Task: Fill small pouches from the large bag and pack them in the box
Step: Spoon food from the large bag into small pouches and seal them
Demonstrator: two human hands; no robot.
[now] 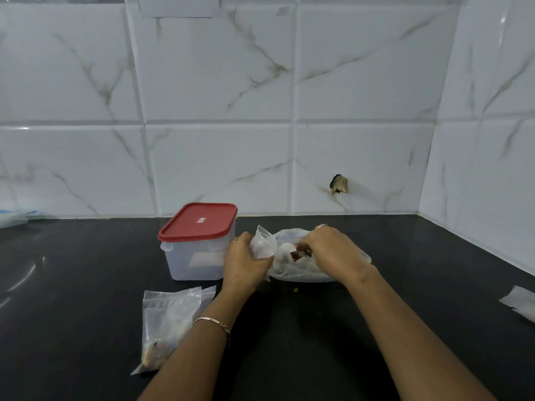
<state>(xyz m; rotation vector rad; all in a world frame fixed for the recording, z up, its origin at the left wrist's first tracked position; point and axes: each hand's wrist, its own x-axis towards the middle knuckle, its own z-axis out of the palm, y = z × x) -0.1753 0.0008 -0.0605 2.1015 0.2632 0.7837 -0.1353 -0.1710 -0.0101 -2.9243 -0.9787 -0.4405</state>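
White marble-look tiles (217, 82) cover the wall behind a dark, glossy desk (86, 270), and one tile has a small broken hole (338, 184) low on the right.

From the head view we see the box (197, 259), of translucent plastic, standing near the wall with its red lid (199, 221) on. Just to its right lies the large bag (301, 270), white and crumpled, with its mouth open toward us. The left hand (246, 264) is between the box and the large bag. Its fingers are curled around a small pouch (262, 246) and hold it upright at the edge of the bag. The right hand (330, 250) is over the bag with its fingers bent down into the mouth, among some brown pieces (whether it grips one of them we cannot tell). The two hands are close together but not touching.

Nearer to us, on the left, two other pouches (168, 322) lie flat on the desk, partly overlapping, and one shows brownish content at its bottom end. A thin bracelet (214, 322) is on the left wrist. A small crumb (296, 290) lies on the desk in front of the large bag. At the right edge we see a piece of clear plastic (521, 305).
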